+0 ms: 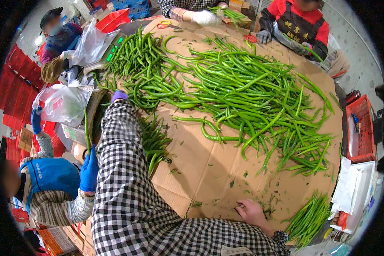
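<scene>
My left arm, in a black-and-white checked sleeve, reaches over the left side of the table. My left hand (pixel 119 96), in a purple glove, is beside a pile of green chili peppers (pixel 136 55); its fingers are hidden. My right hand (pixel 252 211) is bare and rests on the cardboard sheet (pixel 217 187), fingers loosely bent and slightly apart, holding nothing. Beyond it spreads a large heap of long green chili peppers (pixel 243 94). More chili peppers (pixel 154 143) lie beside my left sleeve. A neat bunch of chili peppers (pixel 309 219) lies to the right of my right hand.
At left a blue-gloved co-worker (pixel 55 175) holds one pepper near a plastic bag (pixel 66 104). Another person (pixel 62 38) stands behind a scale (pixel 111 51). Two people work across the table near scissors (pixel 168 26). A red crate (pixel 360 128) and white foam box (pixel 356 196) stand right.
</scene>
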Demonstrator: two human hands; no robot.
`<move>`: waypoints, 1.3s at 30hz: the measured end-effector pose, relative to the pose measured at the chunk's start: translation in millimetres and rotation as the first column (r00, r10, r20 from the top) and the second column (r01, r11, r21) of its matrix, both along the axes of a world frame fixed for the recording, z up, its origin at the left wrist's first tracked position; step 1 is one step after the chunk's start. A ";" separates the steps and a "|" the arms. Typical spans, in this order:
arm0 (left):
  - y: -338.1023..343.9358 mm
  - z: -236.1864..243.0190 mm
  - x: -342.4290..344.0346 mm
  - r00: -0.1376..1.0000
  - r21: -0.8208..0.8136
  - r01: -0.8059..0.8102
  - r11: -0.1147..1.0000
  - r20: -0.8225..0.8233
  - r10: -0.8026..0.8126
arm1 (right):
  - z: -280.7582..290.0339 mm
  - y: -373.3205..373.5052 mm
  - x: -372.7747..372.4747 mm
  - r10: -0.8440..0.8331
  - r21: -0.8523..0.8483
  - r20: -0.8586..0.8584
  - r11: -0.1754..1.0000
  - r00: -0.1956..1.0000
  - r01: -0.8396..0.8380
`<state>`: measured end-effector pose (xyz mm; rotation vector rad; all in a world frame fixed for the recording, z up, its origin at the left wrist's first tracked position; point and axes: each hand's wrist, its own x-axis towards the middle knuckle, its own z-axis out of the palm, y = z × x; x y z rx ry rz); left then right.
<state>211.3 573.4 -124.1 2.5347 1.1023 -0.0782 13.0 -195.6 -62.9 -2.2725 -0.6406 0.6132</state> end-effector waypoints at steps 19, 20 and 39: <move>-28.6 6.6 83.3 0.903 0.147 0.429 0.891 -0.096 -0.419 | 6.8 10.8 27.5 -0.124 -0.030 -0.166 0.992 0.978 0.121; -43.1 13.9 88.3 0.934 0.152 0.351 0.924 -0.117 -0.336 | 6.6 10.5 26.1 -0.122 -0.015 -0.142 0.993 0.982 0.121; -150.1 9.5 98.4 0.820 -0.627 0.246 0.739 0.541 0.187 | 20.4 -4.2 5.7 -0.171 0.157 0.037 0.974 0.985 0.163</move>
